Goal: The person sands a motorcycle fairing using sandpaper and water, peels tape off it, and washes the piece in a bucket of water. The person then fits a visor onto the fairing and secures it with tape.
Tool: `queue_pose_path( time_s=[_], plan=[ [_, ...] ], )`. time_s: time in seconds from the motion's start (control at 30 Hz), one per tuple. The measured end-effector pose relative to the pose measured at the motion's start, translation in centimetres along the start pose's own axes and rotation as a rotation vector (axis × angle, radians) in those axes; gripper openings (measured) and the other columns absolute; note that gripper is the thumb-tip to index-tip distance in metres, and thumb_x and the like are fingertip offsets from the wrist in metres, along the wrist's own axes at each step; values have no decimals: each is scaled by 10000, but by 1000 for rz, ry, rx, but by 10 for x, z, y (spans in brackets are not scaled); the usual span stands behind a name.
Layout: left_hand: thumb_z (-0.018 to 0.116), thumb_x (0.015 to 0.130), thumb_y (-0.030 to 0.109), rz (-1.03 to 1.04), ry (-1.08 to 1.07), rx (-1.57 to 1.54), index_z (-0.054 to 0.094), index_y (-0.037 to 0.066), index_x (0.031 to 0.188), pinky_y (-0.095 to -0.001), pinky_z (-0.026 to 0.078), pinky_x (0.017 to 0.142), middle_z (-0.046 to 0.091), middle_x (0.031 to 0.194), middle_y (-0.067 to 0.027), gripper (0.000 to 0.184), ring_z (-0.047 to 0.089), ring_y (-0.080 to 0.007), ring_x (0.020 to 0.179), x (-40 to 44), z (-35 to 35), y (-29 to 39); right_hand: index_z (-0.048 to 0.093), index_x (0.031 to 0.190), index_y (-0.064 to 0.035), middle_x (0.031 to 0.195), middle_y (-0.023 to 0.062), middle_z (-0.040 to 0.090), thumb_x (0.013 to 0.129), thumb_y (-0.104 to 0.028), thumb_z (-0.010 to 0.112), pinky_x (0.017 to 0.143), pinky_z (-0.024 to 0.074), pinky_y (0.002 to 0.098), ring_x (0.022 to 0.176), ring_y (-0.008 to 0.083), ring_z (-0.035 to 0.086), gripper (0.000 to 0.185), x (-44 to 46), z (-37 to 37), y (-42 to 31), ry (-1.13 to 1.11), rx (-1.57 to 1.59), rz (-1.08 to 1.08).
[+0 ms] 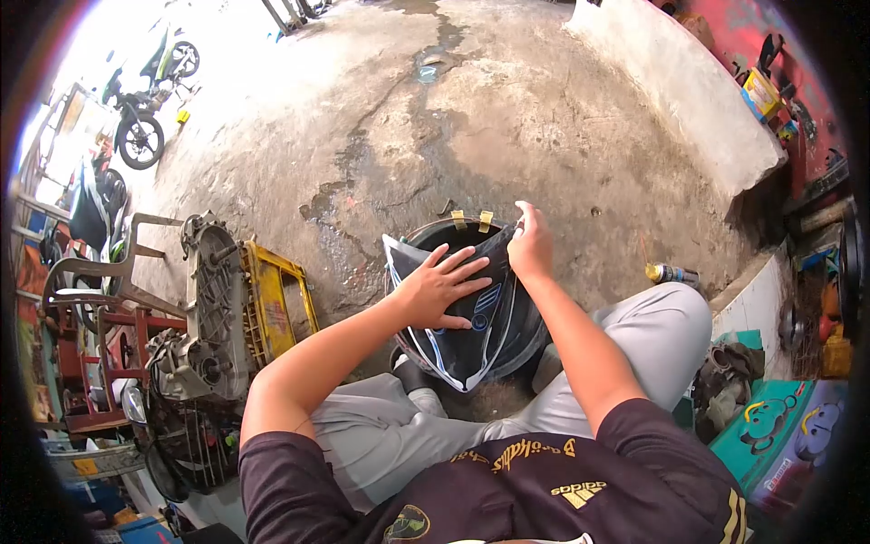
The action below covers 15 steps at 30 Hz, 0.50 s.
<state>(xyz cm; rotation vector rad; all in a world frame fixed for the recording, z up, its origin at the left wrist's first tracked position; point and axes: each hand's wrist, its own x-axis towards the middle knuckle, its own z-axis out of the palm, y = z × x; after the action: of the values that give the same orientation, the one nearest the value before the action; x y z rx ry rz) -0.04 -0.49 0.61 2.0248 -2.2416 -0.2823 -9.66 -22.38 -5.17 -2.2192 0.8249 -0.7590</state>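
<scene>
A black, pointed motorcycle body panel point(488, 272) with white edges and a small blue graphic lies across a round black tub point(530, 349) between my legs. My left hand point(441, 288) rests flat on the panel's face, its fingers spread. At the upper right corner of the panel, my right hand point(532, 243) is closed with its fingers curled at the edge; anything small inside them is hidden. Two yellow tabs point(486, 220) stick up at the tub's far rim.
To the left stand a greasy engine casing point(213, 308), a yellow crate point(276, 295) and a plastic chair point(100, 267). A spray can point(672, 274) lies by my right knee, near a green box point(761, 422). Beyond, wet streaks cross the concrete floor point(507, 118); motorbikes point(140, 136) are parked at far left.
</scene>
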Motion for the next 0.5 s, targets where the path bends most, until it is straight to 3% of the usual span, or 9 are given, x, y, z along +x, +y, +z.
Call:
queue_pose_path(
  time_s=[0.5],
  plan=[
    [634, 878, 659, -30, 3, 61, 399, 225, 1596, -620, 192, 1242, 273, 1699, -75, 871, 198, -344, 1575, -7, -2, 9, 612, 1216, -42, 1103, 216, 643, 856, 77, 523, 894, 512, 513, 1039, 447, 628, 390, -13, 2, -4, 4, -90, -21]
  ],
)
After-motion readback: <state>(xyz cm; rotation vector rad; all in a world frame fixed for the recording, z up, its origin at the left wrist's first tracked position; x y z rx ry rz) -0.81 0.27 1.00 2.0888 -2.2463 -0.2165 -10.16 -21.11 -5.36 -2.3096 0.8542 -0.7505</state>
